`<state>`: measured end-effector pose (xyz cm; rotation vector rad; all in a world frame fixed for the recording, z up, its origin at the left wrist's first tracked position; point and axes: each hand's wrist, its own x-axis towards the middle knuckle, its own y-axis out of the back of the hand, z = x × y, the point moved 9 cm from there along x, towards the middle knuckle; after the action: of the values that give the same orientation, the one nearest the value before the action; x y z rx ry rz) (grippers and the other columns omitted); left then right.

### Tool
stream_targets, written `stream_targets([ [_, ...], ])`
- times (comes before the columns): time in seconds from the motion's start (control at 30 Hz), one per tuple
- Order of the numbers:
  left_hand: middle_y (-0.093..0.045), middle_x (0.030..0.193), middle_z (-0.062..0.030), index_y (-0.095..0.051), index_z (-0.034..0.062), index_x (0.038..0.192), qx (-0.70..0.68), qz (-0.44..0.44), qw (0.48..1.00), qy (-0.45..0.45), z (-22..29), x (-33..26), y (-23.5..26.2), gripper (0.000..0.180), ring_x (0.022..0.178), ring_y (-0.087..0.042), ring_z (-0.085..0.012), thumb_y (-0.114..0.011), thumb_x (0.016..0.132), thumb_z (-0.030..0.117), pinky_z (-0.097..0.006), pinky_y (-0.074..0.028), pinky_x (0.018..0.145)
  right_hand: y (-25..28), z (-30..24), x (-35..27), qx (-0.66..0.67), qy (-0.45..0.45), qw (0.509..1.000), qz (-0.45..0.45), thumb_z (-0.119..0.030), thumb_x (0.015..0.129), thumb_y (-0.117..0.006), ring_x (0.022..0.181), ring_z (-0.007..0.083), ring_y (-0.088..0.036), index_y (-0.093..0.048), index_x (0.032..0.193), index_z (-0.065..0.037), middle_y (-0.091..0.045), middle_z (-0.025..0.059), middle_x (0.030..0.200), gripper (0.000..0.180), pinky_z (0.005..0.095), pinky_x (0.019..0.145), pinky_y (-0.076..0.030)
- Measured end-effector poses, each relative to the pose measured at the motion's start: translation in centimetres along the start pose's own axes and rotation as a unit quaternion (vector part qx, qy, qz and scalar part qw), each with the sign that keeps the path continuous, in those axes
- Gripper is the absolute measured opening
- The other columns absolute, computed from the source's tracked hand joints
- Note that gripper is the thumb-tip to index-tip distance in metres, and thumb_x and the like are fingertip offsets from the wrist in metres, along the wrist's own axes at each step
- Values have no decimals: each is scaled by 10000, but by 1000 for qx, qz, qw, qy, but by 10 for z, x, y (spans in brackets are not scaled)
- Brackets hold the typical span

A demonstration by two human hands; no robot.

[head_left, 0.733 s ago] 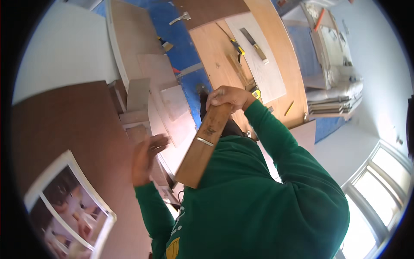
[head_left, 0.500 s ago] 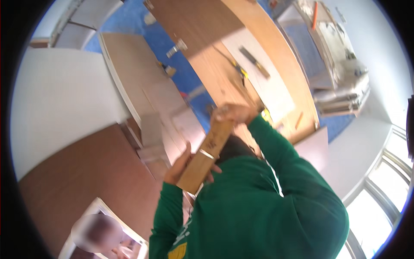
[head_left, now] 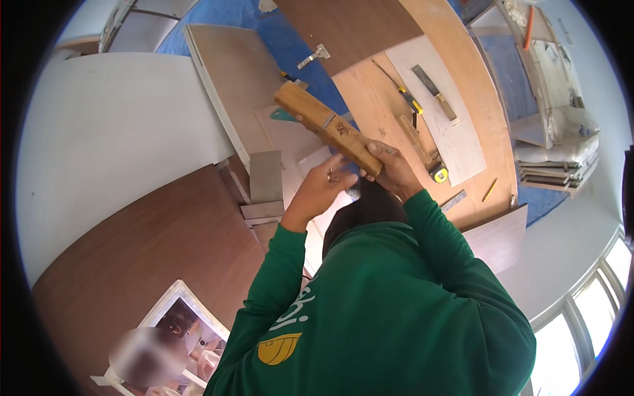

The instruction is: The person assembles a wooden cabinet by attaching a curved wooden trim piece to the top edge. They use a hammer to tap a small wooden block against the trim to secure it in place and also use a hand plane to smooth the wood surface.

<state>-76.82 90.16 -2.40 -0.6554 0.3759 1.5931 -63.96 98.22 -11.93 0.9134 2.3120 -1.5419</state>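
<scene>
- A carpentry work site inside a room under fit-out, not a finished home.
- Large pale plywood sheets (head_left: 422, 99) lie flat on a blue floor covering (head_left: 310, 59), far right.
- Hand tools rest on them: a yellow tape measure (head_left: 439, 175), a steel-bladed chisel with wooden handle (head_left: 436, 92), a pencil (head_left: 489, 190).
- Dark brown laminate boards (head_left: 152, 244) and small offcut blocks (head_left: 264, 191) lie near left.
- Stacked panels (head_left: 551, 168) sit far right, beside a window (head_left: 581, 317).

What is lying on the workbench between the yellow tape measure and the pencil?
In the head view, a flat metal ruler lies on the plywood workbench between the yellow tape measure and the pencil.
</scene>
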Motion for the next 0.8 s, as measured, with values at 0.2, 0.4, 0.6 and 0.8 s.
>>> stream_targets([
  [0.2,-769,1340,-220,-678,-2,1479,267,84,943,-182,127,-81,61,590,1209,-748,-274,-787,1025,358,-374,-557,1062,-32,-105,-39,-432,45,901,9,-281,1041,-751,882,196,-784,-775,1320,32,-810,151,1104,420,317,720,-609],
  [0.4,-687,1455,-209,-551,-75,1557,203,-309,924,100,12,-65,30,884,1287,-686,-298,-852,927,468,-407,-492,1157,-102,-124,-34,-505,-98,836,-190,-260,968,-812,897,220,-780,-777,1290,60,-815,142,1108,455,326,717,-652],
  [0.6,-735,1269,-173,-489,-54,1570,-203,-284,928,129,-29,-40,24,820,1162,-731,-296,-867,913,257,-451,-545,1114,-69,-130,92,-506,-185,813,-221,-376,1030,-757,787,204,-779,-796,1276,-9,-812,134,1010,443,317,708,-650],
  [0.8,-734,1216,-161,-447,-35,1575,-197,-16,962,190,-52,51,123,754,1105,-745,-269,-820,958,185,-410,-606,1007,127,-315,317,-767,50,588,253,-348,954,-743,881,392,-809,-839,1051,21,-812,254,920,394,509,779,-639],
])
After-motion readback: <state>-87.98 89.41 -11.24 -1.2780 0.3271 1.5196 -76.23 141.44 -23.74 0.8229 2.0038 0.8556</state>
